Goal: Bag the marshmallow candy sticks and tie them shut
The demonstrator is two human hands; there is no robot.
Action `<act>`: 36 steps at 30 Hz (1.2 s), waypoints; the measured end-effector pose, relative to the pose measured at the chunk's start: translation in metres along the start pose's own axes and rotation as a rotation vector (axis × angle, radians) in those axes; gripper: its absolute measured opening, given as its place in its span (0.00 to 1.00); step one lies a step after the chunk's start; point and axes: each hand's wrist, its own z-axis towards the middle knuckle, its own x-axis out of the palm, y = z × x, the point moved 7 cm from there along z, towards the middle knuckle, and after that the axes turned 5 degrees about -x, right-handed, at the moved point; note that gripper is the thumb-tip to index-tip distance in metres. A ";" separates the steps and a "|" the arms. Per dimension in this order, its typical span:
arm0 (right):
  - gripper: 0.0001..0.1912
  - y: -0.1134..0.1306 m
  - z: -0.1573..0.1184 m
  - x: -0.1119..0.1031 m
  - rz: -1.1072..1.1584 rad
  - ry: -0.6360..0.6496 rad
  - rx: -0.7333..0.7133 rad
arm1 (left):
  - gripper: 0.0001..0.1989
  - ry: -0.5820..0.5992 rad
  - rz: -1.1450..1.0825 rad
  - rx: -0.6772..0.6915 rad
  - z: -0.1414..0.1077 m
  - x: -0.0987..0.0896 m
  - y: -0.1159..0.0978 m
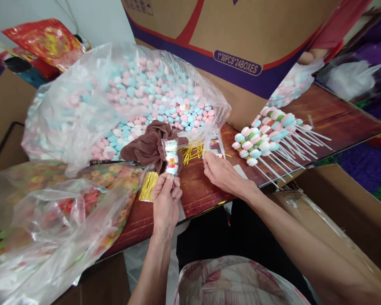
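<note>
My left hand (167,195) is closed round the lower end of a candy skewer in a clear printed wrapper (171,157), held upright. To its right, my right hand (220,170) pinches the lower edge of a small clear printed bag (214,146). Between the hands, gold twist ties (192,155) lie on the table (193,188). A bundle of gold ties (148,186) lies just left of my left hand, and a brown cloth (146,144) is behind it. Unwrapped candy skewers with white sticks (263,137) are piled at the right.
A large clear bag of pink, blue and white candies (130,91) covers the back left. Bags of colourful gummies (79,207) fill the left. Behind stands a big carton (190,55); an open cardboard box (346,212) is at lower right. Another person's hand (313,56) shows at upper right.
</note>
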 end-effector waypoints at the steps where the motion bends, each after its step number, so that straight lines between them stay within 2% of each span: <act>1: 0.05 -0.005 -0.004 -0.002 0.115 -0.048 0.042 | 0.14 -0.009 0.010 0.002 0.001 0.001 0.002; 5: 0.03 -0.019 -0.013 0.000 0.540 -0.237 0.135 | 0.12 -0.044 0.062 0.032 0.005 0.008 0.007; 7: 0.04 -0.021 -0.015 0.008 0.690 -0.265 0.167 | 0.10 -0.065 0.074 0.051 0.006 0.010 0.008; 10: 0.08 -0.022 -0.019 0.015 0.755 -0.275 0.193 | 0.11 -0.085 0.077 0.076 0.005 0.011 0.007; 14: 0.09 -0.024 -0.031 0.010 0.705 -0.303 0.203 | 0.12 -0.049 0.087 0.109 0.005 0.013 0.006; 16: 0.08 -0.016 -0.036 0.002 0.655 -0.297 0.137 | 0.12 -0.026 0.083 0.118 0.005 0.014 0.006; 19: 0.08 0.010 -0.045 -0.006 0.562 -0.172 -0.058 | 0.12 -0.025 0.072 0.102 0.005 0.013 0.007; 22: 0.10 0.034 -0.059 -0.002 0.403 -0.011 -0.213 | 0.13 -0.030 0.049 0.082 0.005 0.011 0.006; 28: 0.11 0.050 -0.072 0.015 0.021 0.184 -0.417 | 0.14 -0.018 0.036 0.075 0.004 0.010 0.006; 33: 0.10 0.054 -0.071 0.018 -0.076 0.239 -0.566 | 0.14 -0.024 0.027 0.064 0.004 0.010 0.007; 36: 0.10 0.054 -0.072 0.018 -0.018 0.219 -0.575 | 0.14 -0.015 0.022 0.063 0.004 0.010 0.007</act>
